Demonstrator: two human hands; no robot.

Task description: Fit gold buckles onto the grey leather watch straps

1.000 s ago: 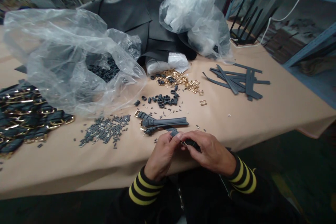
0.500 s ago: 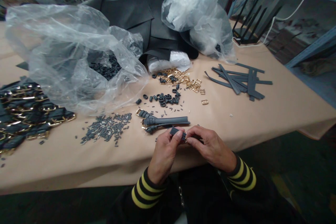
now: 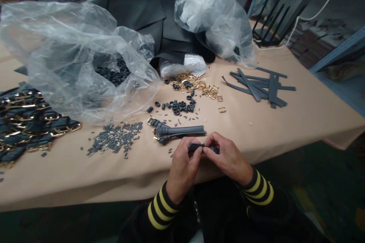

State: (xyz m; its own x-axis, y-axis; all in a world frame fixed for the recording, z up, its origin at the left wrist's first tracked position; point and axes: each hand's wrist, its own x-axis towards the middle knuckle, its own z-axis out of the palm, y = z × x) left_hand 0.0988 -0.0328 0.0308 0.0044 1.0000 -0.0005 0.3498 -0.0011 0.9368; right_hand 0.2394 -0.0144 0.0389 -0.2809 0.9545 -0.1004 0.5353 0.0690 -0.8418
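Between my hands, just over the table's near edge, is a dark grey strap (image 3: pixel 195 146). My left hand (image 3: pixel 184 163) is closed on its left part, thumb toward the middle. My right hand (image 3: pixel 228 155) pinches it from the other side, with dark strap showing under the fingers. A small glint of gold shows where the fingertips meet; the rest of the buckle is hidden. Just beyond my left hand lie several straps with gold buckles (image 3: pixel 178 131). Farther off are dark strap loops (image 3: pixel 182 107) and a heap of gold buckles (image 3: pixel 196 83).
Small grey pieces (image 3: pixel 114 138) are heaped at the left, beside a large pile of buckled straps (image 3: pixel 25 125). Plastic bags (image 3: pixel 82 60) stand behind. Loose strips (image 3: pixel 259 85) lie at the right, near a black router (image 3: pixel 266 38) with a white cable.
My right fingers have wrapped farther round the strap, and dark material now shows under them. The gold buckle visible before is mostly covered. My left hand has shifted slightly right.
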